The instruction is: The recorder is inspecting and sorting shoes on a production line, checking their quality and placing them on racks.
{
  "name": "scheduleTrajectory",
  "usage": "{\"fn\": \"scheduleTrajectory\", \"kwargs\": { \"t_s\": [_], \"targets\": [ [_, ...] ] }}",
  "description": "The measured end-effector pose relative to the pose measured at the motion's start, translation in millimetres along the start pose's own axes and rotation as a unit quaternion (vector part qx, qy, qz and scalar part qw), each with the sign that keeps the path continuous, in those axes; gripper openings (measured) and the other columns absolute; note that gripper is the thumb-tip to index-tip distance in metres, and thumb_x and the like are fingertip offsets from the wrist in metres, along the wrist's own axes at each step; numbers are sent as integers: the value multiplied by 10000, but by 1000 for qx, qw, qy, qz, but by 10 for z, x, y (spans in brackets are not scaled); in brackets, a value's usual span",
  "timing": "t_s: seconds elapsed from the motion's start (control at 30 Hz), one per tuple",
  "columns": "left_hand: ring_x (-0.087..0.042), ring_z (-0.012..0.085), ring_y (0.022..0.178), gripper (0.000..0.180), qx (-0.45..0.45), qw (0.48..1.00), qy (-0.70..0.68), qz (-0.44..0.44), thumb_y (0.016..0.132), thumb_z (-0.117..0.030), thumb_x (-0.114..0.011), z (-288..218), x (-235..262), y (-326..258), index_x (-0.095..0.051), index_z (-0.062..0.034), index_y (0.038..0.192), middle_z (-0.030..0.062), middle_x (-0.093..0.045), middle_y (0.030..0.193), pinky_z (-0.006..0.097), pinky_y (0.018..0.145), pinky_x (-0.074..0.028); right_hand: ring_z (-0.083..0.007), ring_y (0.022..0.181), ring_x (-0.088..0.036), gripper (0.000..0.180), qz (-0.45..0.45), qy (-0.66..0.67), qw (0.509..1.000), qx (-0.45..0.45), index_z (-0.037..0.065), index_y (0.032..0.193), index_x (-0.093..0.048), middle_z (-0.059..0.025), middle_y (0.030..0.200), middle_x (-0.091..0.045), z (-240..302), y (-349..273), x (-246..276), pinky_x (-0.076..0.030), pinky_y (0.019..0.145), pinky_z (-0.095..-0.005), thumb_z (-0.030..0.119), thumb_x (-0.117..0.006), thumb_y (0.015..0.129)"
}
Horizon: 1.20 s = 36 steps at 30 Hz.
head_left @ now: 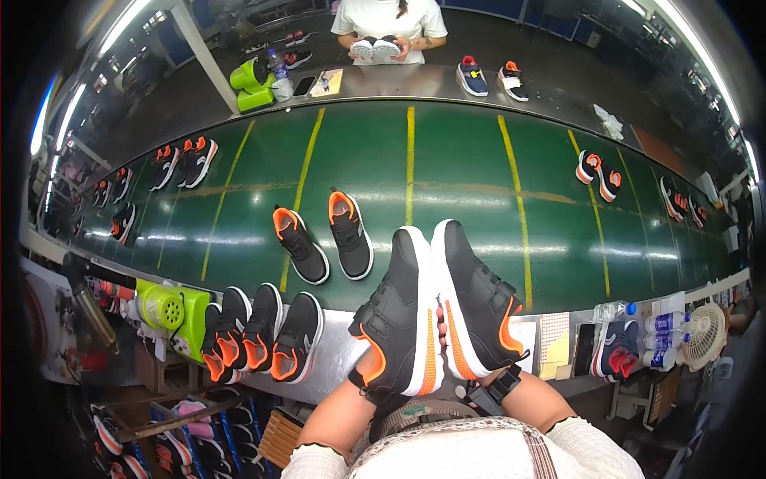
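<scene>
I hold a pair of black sneakers upright before me, their white soles turned toward each other. My left hand is behind the left sneaker (395,307), and my right hand is behind the right sneaker (475,291). Both have orange linings and orange patches on the sole. The shoes hide most of both hands; a few fingertips (441,319) show between the soles, curled against them. A black strap (503,384) circles my right wrist. Just beyond, to the left, two matching sneakers, one (302,246) beside the other (350,234), stand on the green belt.
Several black-and-orange sneakers (299,335) lean in a row on the metal ledge at left, by a lime-green device (185,315). At right are bottles (662,339), a navy sneaker (613,350) and a fan (705,331). More shoes ride the belt (463,152). Opposite, a person (391,24) holds shoes.
</scene>
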<state>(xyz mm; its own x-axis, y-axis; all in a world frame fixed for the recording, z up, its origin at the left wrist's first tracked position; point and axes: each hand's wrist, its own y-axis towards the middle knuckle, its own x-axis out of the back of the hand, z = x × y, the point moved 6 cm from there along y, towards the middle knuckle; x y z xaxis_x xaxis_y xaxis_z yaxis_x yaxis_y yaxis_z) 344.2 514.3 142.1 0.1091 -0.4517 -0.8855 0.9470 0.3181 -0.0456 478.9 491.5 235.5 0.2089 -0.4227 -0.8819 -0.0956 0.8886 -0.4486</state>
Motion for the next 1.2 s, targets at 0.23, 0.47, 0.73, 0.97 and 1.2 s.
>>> {"fn": "scheduleTrajectory", "kwargs": {
  "t_s": [0.23, 0.47, 0.73, 0.97, 1.2],
  "targets": [
    [-603, 226, 761, 594, 38, 999, -31, 23, 817, -585, -357, -26, -81, 152, -520, -48, 1013, 101, -601, 872, 369, 703, -506, -186, 728, -587, 438, -2, -19, 1000, -2, -20, 1097, -475, -100, 855, -580, -16, -13, 36, -502, 668, -266, 341, -452, 850],
    [-604, 222, 751, 588, 46, 996, -54, 55, 819, -582, -358, -16, -76, 16, -523, -49, 1006, 97, -603, 861, 366, 695, -508, -199, 770, -577, 454, 18, -12, 1000, 19, -17, 1108, -460, -117, 910, -565, -2, -15, 68, -495, 700, -284, 353, -459, 844],
    [-606, 218, 738, 581, 48, 991, -75, 97, 821, -579, -360, -27, -201, 76, -525, -51, 999, 93, -605, 849, 362, 686, -510, -209, 797, -559, 355, -15, -78, 996, 33, 23, 1135, -440, -140, 988, -548, -10, -82, 81, -459, 743, -313, 274, -405, 886],
    [-608, 214, 728, 575, 64, 985, -88, 137, 822, -576, -361, -84, -506, 346, -527, -52, 992, 90, -607, 838, 359, 678, -513, -233, 966, -523, 476, 3, -3, 997, -78, 58, 1094, -508, -116, 1081, -545, -198, 277, 1079, -413, 866, -359, 455, -353, 881],
    [-497, 281, 1035, 453, -99, 942, 276, -161, 888, -332, -324, -43, -109, -238, -448, 19, 1148, 148, -531, 1116, 398, 936, -349, -243, 931, -561, 546, -7, -2, 997, -76, 63, 1106, -515, -100, 1065, -568, -353, -58, 1172, -453, 831, -385, 517, -336, 861]
  ]
}}
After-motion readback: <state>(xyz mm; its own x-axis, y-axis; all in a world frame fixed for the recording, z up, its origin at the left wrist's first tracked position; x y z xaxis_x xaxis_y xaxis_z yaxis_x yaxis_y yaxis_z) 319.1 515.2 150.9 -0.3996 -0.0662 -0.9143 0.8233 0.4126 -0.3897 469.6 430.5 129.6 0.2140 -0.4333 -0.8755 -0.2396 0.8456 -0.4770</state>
